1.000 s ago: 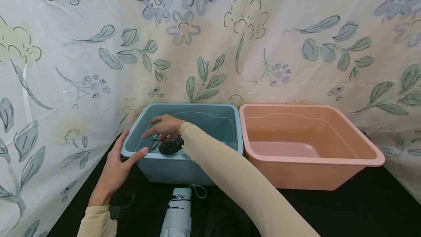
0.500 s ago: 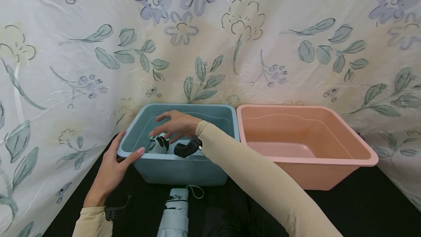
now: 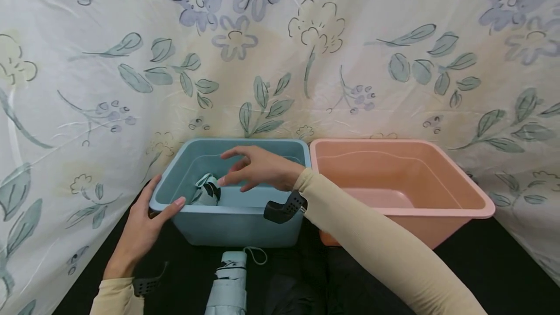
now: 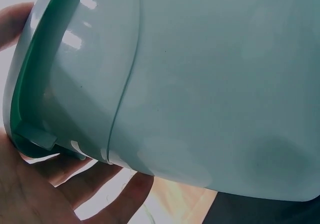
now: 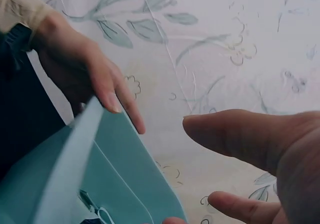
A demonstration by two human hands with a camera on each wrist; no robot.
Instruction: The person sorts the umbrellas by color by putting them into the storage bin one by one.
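A: How far along does the work look?

B: Partway, I'd judge. One pale bundle (image 3: 205, 192) with black markings and a cord lies in the blue bin (image 3: 236, 225), toward its near left corner. A folded umbrella (image 3: 227, 286) with a loop at its far end lies outside, on the near side of the bin.

A: So one is in and one is out?

B: Yes, so half of it seems settled. The umbrella, if it belongs to the work, is left; neither hand touches it. I can't tell whether the bundle's place is final.

A: Where is the bundle from the fingers?

B: The right hand (image 3: 262, 166) is over the bin, just right of the bundle. Its fingers are spread wide and hold nothing. In the head view a fingertip appears right beside the bundle, but the right wrist view suggests the hand is higher, apart from it.

A: And the other one?

B: The left hand (image 3: 144, 227) grips the bin's near left corner, thumb at the rim, fingers around the outside. The pink bin (image 3: 437, 227) stands just to the right.
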